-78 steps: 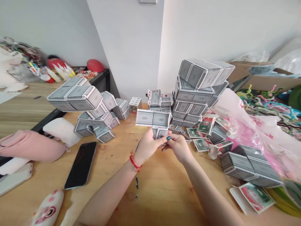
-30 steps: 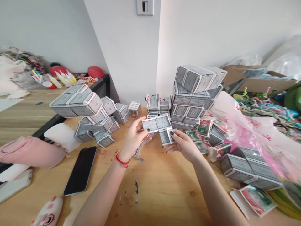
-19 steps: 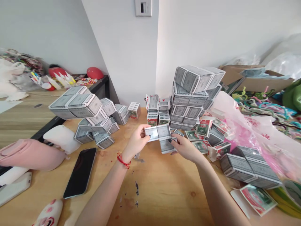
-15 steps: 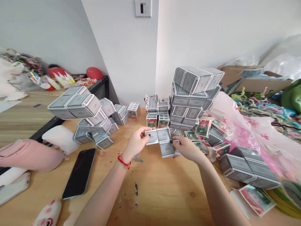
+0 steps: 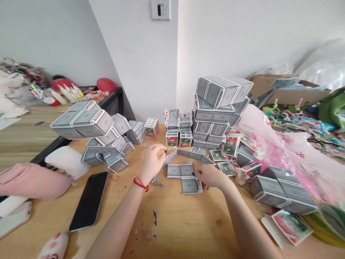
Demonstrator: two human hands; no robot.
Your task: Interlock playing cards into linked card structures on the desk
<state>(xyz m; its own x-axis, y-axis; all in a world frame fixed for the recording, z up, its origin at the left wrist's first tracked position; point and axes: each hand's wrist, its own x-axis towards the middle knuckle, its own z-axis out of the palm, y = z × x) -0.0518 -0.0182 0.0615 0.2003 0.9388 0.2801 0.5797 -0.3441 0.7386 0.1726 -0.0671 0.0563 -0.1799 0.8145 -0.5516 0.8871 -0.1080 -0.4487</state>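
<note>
An L-shaped piece of joined playing cards (image 5: 189, 186), grey patterned backs up, lies low over the table in front of me. My right hand (image 5: 211, 176) grips its right side, the dark-nailed thumb on top and the other fingers at the edge. Up and to the left of that piece is my left hand (image 5: 154, 160), a red string bracelet on its wrist. Its thumb and forefinger are slightly apart, with nothing visible between them. Close to those fingertips begins a bent strip of folded cards (image 5: 185, 153), standing in an arc behind the L-shaped piece.
A tall stack of card-built blocks (image 5: 215, 115) rises at the back right. Another leaning card structure (image 5: 93, 122) stands left. Card boxes (image 5: 231, 146) are scattered on the right, near pink plastic (image 5: 272, 144). A black phone (image 5: 88, 201) lies left, beside a pink pouch (image 5: 35, 181).
The L-shaped card piece has come down towards me, still in my right hand. My left hand has let go of it and drawn left, uncovering the bent strip behind.
</note>
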